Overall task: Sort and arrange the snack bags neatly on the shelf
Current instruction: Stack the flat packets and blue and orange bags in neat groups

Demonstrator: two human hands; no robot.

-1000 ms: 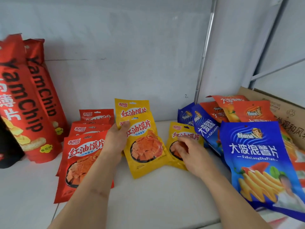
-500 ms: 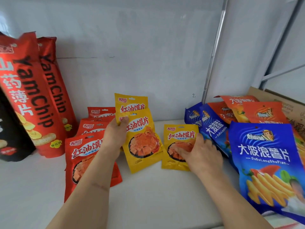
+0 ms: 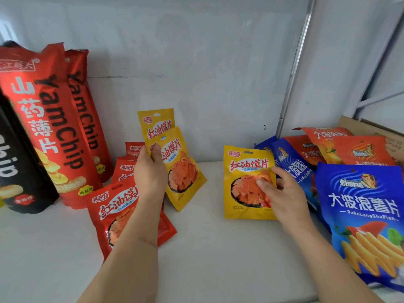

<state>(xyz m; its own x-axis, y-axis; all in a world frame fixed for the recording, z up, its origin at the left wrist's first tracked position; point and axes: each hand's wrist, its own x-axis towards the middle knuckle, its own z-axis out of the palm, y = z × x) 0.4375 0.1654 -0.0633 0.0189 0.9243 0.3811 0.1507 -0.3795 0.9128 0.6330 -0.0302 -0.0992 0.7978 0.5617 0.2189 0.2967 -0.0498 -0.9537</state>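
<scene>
My left hand [image 3: 149, 174] grips a tilted yellow snack bag [image 3: 183, 171] by its left edge, thumb over the top corner. A second yellow bag [image 3: 156, 123] stands upright just behind it. My right hand [image 3: 282, 193] pinches a third yellow bag [image 3: 244, 171] at its right side and holds it upright, apart from the other two. Red bags of the same brand [image 3: 113, 206] stand in a row under my left forearm.
Tall red YamChip bags [image 3: 43, 119] and a black one [image 3: 17, 171] stand at the left. Blue [image 3: 363, 211] and orange [image 3: 360, 149] chip bags are piled at the right, by a cardboard box [image 3: 371, 127]. A metal upright [image 3: 293, 84] rises at the back wall.
My right hand has lifted the third yellow bag off the shelf to upright. My left hand has raised its yellow bag slightly. The camera has moved closer.
</scene>
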